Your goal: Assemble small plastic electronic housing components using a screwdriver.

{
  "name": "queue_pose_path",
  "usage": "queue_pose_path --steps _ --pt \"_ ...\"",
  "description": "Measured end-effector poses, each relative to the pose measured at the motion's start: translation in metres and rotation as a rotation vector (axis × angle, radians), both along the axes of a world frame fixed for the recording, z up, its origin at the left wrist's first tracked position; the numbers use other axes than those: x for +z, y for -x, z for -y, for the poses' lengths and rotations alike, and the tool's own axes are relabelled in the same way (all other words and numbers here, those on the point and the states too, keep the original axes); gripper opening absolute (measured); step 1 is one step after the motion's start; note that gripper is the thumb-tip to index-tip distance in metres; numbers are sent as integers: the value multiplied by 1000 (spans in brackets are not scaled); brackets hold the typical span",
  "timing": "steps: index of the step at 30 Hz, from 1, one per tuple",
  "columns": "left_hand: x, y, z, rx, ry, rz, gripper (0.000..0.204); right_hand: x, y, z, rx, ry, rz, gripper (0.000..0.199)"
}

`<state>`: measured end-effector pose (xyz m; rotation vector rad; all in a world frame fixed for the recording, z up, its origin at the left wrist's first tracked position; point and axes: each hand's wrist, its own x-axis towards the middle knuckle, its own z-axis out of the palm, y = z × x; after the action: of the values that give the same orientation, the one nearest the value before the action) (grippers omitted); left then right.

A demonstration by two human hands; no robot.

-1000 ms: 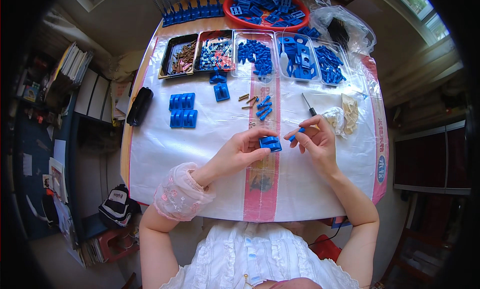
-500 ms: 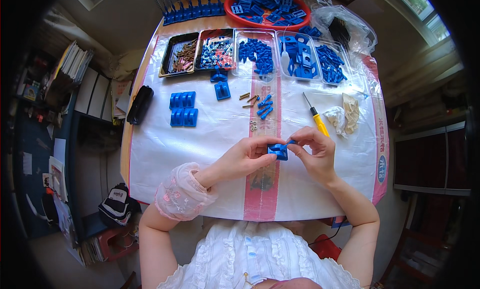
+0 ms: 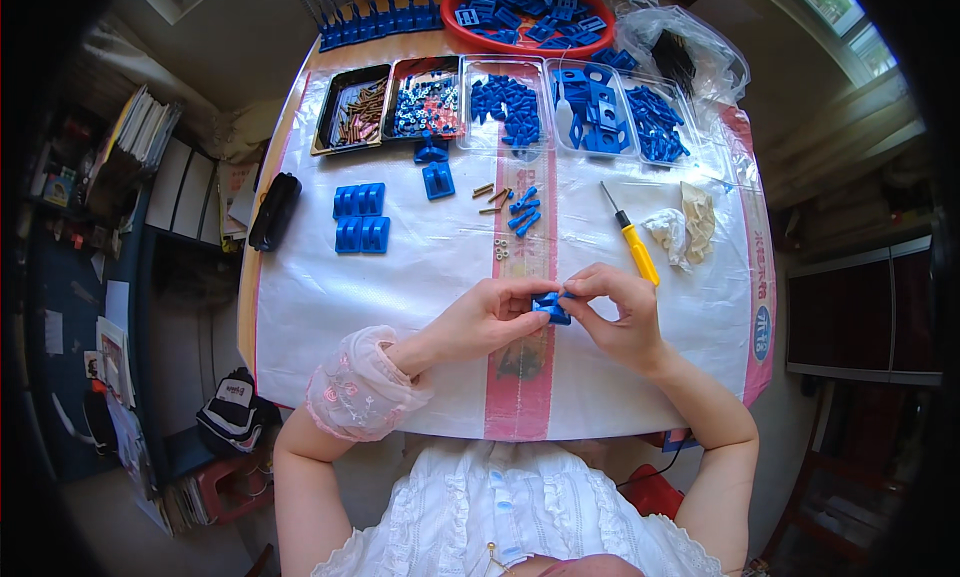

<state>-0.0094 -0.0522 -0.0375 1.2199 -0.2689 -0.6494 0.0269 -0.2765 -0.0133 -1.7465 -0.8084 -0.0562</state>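
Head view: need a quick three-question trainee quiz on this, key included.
1. True or false: the yellow-handled screwdriver lies to the right of the loose brass-coloured pieces.
2. Pick one. The left hand holds:
A) a black case
B) a blue block
C) the yellow-handled screwdriver
3. Fill in: the large round tray at the back is ____ in colour.

Key: 1. True; 2. B; 3. red

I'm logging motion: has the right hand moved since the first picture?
Yes. The right hand moved left and lower in view, away from the screwdriver, no longer covering it.
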Motion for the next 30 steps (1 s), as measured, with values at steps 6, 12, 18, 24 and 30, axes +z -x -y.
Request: queue_pose_path --steps 6,12,18,24,30 --pt "4 0 1 19 54 -14 42 -7 1 0 -4 -41 -62 17" --pt "2 2 1 -12 18 32 42 -5 1 0 41 19 42 19" --pt "3 1 1 3 16 4 41 -9 0 1 31 -1 43 21" --pt "4 2 2 36 32 16 38 -8 1 -1 47 -15 36 22" --pt "3 1 1 22 25 46 43 -8 0 1 68 -5 26 24"
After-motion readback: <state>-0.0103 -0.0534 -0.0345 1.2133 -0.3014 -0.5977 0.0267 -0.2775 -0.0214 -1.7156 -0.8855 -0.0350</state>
